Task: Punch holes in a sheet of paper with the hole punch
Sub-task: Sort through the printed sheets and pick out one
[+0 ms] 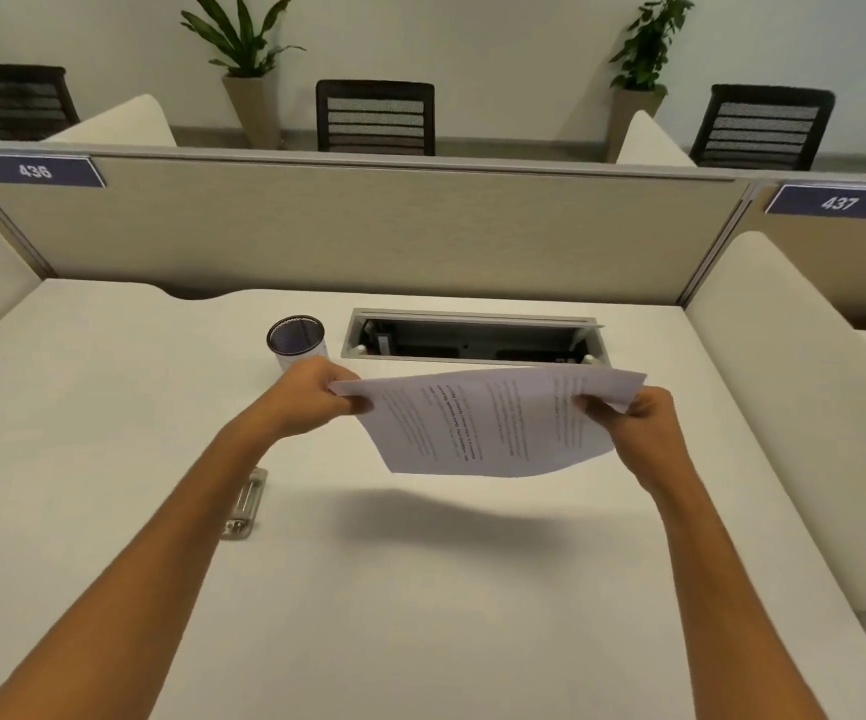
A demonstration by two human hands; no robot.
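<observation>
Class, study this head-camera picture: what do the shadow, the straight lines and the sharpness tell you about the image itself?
Head view: the sheet of paper, held by the left hand and right hand, casts a soft shadow on the desk below it; the partition bows from wide-angle distortion; the print is too blurred to read.

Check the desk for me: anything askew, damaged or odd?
Nothing damaged. The cable tray lid is open, and the hole punch lies partly hidden under the left forearm. Both hands hold the sheet above the desk.
</observation>
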